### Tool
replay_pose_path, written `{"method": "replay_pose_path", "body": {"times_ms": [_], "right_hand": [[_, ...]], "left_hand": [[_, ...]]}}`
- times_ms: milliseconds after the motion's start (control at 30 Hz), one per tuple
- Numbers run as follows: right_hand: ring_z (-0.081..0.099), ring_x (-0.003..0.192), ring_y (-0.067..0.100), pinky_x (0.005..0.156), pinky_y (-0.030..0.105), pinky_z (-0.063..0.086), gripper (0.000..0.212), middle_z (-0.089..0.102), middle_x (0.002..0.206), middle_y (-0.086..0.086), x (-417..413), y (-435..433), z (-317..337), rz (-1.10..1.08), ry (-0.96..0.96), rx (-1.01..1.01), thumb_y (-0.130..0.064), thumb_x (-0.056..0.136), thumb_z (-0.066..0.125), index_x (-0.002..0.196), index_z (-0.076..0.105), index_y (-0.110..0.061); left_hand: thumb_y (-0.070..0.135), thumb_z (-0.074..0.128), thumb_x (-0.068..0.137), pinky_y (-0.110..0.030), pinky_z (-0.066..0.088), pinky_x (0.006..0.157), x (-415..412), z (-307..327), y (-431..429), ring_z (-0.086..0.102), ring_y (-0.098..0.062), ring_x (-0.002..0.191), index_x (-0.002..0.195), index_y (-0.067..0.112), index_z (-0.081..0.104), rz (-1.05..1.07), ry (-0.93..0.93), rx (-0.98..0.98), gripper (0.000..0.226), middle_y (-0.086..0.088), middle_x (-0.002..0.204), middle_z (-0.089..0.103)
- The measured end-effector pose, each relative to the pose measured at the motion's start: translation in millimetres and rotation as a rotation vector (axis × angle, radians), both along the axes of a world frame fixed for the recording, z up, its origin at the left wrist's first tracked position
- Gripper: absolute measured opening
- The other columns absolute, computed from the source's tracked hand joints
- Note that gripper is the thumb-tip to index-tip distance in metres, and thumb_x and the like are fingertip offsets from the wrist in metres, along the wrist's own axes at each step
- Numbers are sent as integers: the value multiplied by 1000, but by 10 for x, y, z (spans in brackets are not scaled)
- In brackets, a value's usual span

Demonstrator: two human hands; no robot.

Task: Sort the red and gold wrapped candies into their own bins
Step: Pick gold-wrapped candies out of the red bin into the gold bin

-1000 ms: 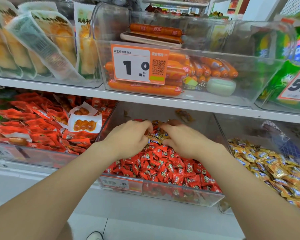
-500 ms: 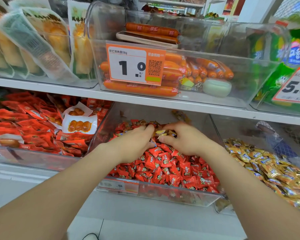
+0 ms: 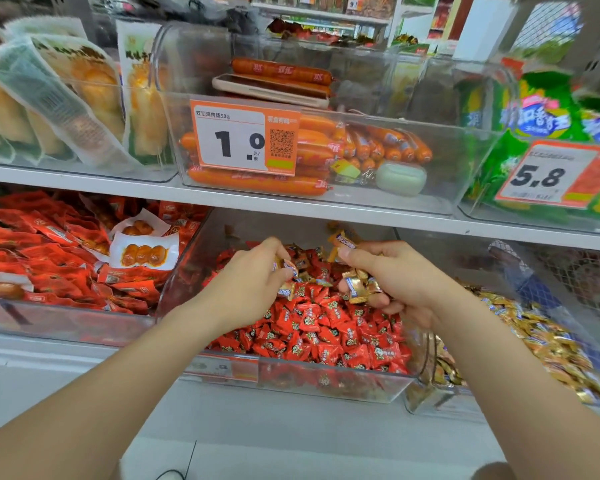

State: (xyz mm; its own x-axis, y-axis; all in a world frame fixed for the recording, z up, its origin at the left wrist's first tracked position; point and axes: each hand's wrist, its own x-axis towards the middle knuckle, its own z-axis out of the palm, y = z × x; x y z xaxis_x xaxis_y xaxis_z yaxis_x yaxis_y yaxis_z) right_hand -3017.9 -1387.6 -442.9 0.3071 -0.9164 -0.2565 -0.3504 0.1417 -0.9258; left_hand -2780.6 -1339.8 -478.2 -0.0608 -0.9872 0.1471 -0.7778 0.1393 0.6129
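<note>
Centre frame, over the red bin (image 3: 291, 379), each grip is curled round gold candies (image 3: 355, 285) — the right hand (image 3: 395, 278) clutching several, the left hand (image 3: 246, 282) pinching a couple. The gold bin (image 3: 426, 396) lies lower right — nearer the right hand.

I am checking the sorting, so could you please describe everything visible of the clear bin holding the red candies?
The bin is clear plastic, open-topped and level, in the middle of the lower row, with an orange price label on its front wall. A heap of red candies fills it, and a few gold candies lie on top towards the back. The left hand and the right hand reach in over it, each gripping gold candies.
</note>
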Motion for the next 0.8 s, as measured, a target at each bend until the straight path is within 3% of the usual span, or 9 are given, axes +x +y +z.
{"method": "replay_pose_path", "body": {"times_ms": [167, 267, 333, 400, 467, 533, 667, 733, 800], "right_hand": [[28, 44, 8, 36, 14, 16, 30, 72, 92, 11, -292, 260, 148, -54, -253, 170, -40, 102, 66, 121, 64, -17], [25, 44, 7, 36, 15, 14, 24, 69, 91, 7, -659, 366, 214, -138, -331, 205, -38, 101, 66, 114, 64, -18], [31, 44, 10, 42, 18, 22, 23, 68, 77, -3, -981, 347, 153, -233, -191, 0, -40, 102, 66, 108, 69, -19], [50, 53, 16, 54, 29, 36, 23, 63, 69, -10, -1334, 252, -37, -297, 217, -404, -43, 101, 66, 100, 72, -21], [67, 86, 20, 74, 36, 49, 27, 68, 95, -5, -1643, 169, -261, -224, 648, -577, -46, 97, 68, 118, 71, -28], [62, 116, 25, 99, 39, 50, 52, 59, 125, 2, -1865, 136, -401, -96, 807, -528, -45, 94, 72, 143, 58, -32], [44, 145, 20, 121, 36, 36, 86, 45, 156, 2, -2111, 248, -411, -57, 674, -541, -31, 77, 70, 158, 42, -29], [43, 147, 13, 121, 37, 37, 90, 46, 159, -5, -2226, 318, -381, -110, 614, -564, -21, 71, 64, 158, 43, -31], [54, 139, 11, 113, 38, 48, 88, 52, 155, -12, -2325, 384, -358, -141, 534, -552, -8, 72, 57, 155, 47, -36]], "left_hand": [[38, 56, 106, -23, 31, 44, -212, 97, 94, 45, -7, 44, 114, 30, 56, -2, 65, -28, 11, 1, 63, 54], [41, 55, 105, -29, 40, 55, -443, 138, 190, 51, -11, 55, 113, 36, 56, -28, 83, -55, 9, 2, 76, 61], [41, 55, 105, -27, 43, 66, -683, 176, 295, 57, -12, 68, 112, 38, 57, -70, 103, -85, 8, 1, 78, 64], [40, 55, 105, -23, 43, 72, -989, 234, 397, 57, -11, 74, 113, 37, 57, -133, 126, -115, 9, -1, 70, 62], [37, 54, 107, -27, 39, 64, -1347, 289, 437, 53, -11, 67, 116, 35, 54, -216, 109, -155, 9, 1, 60, 53], [34, 52, 108, -31, 35, 65, -1734, 318, 385, 53, -9, 68, 120, 32, 51, -298, 35, -198, 11, 8, 63, 50], [29, 50, 109, -47, 51, 80, -2397, 194, 81, 63, -30, 97, 123, 25, 45, -281, -165, -280, 16, 3, 100, 63], [24, 55, 106, -49, 51, 87, -2633, 61, -119, 61, -36, 107, 131, 21, 42, -239, -305, -215, 27, -6, 119, 59], [32, 57, 105, -54, 47, 98, -2769, -36, -294, 55, -43, 121, 142, 19, 39, -239, -368, -19, 43, -11, 137, 49]]}}
